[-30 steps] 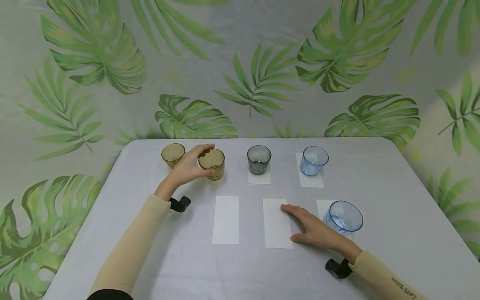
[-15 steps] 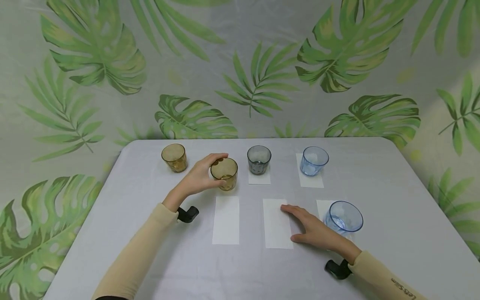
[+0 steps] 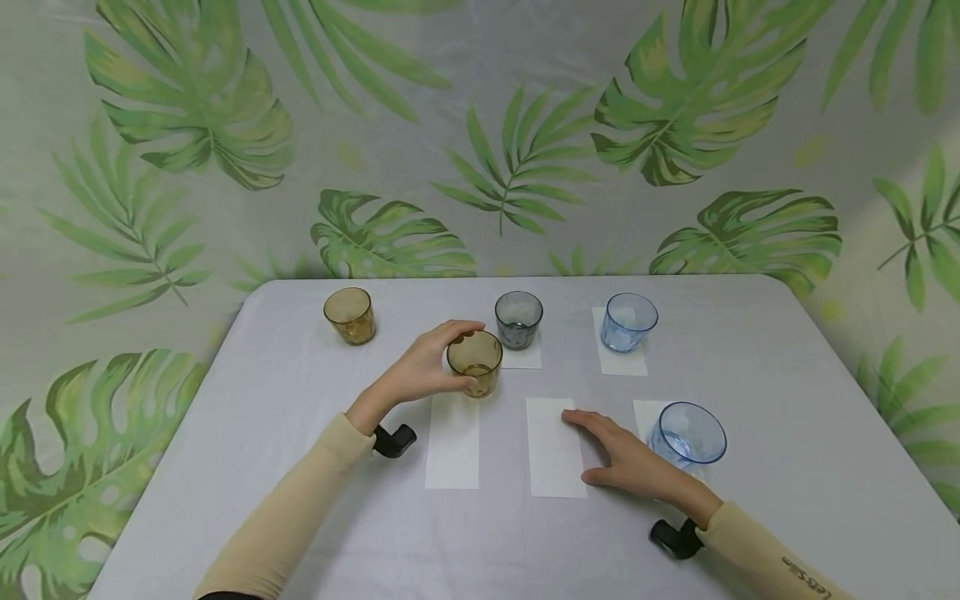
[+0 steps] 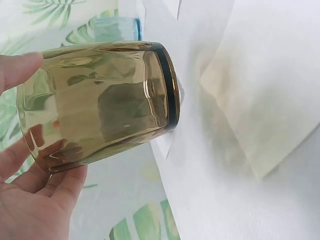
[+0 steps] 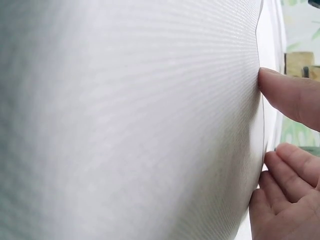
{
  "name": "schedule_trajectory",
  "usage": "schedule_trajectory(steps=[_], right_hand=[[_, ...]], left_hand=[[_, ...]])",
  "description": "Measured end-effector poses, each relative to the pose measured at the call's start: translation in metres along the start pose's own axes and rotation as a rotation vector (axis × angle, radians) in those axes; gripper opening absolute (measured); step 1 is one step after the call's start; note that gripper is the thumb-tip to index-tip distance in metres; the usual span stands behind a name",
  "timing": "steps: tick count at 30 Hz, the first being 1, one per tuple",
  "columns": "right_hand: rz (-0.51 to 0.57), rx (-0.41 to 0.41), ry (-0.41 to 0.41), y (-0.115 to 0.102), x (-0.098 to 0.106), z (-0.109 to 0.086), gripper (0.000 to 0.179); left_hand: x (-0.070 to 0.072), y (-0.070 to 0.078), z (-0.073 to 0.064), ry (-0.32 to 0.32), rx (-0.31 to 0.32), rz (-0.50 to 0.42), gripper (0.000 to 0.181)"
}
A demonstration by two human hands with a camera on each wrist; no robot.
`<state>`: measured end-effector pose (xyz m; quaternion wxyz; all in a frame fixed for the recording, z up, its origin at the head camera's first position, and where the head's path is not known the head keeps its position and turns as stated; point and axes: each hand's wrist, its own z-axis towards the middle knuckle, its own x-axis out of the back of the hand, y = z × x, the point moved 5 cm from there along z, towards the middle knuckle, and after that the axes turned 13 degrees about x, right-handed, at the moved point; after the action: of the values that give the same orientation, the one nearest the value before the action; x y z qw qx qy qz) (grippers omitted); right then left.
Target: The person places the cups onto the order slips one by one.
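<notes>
My left hand [image 3: 429, 363] grips an amber drinking glass [image 3: 480, 379] near its rim, thumb on one side and fingers on the other. In the left wrist view the amber glass [image 4: 100, 95] is upright relative to the table, its base apart from the cloth, over a white paper rectangle [image 4: 270, 100]. My right hand [image 3: 633, 462] rests on the table with thumb and fingers spread, holding nothing. Its fingertips touch or lie just by the right edge of another white paper rectangle [image 3: 553, 450]. Behind that hand, a blue glass [image 3: 688, 433] is partly hidden.
A second amber glass [image 3: 350, 317] stands at the back left. At the back, a grey glass [image 3: 518, 320] and another blue glass [image 3: 628, 323] stand on paper rectangles. A white cloth covers the table [image 3: 787, 383]; a leaf-patterned curtain [image 3: 540, 50] hangs behind.
My left hand has carried the amber glass rightward and nearer to me, away from the other amber glass, to above the left paper's far end. My right hand stays put.
</notes>
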<state>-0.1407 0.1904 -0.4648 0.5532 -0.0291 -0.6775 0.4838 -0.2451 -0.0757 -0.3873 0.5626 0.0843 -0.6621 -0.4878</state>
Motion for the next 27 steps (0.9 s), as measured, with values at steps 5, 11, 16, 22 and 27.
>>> schedule_trajectory(steps=[5,11,16,22,27], right_hand=[[0.003,-0.003,-0.005,0.001,-0.001,0.000,0.077],[0.004,0.007,-0.007,0.001,-0.001,0.000,0.076],[0.004,0.008,-0.009,0.001,-0.001,0.000,0.077],[-0.004,0.022,-0.008,-0.001,0.000,0.001,0.076],[-0.003,0.021,-0.008,-0.002,0.001,0.001,0.076]], left_hand=[[-0.012,0.006,0.001,-0.030,-0.024,-0.017,0.071],[-0.025,0.015,0.001,-0.075,-0.072,-0.065,0.071],[-0.035,0.022,0.001,-0.098,-0.091,-0.063,0.070],[-0.047,0.032,0.001,-0.121,-0.119,-0.042,0.070],[-0.057,0.038,0.001,-0.137,-0.141,-0.042,0.071]])
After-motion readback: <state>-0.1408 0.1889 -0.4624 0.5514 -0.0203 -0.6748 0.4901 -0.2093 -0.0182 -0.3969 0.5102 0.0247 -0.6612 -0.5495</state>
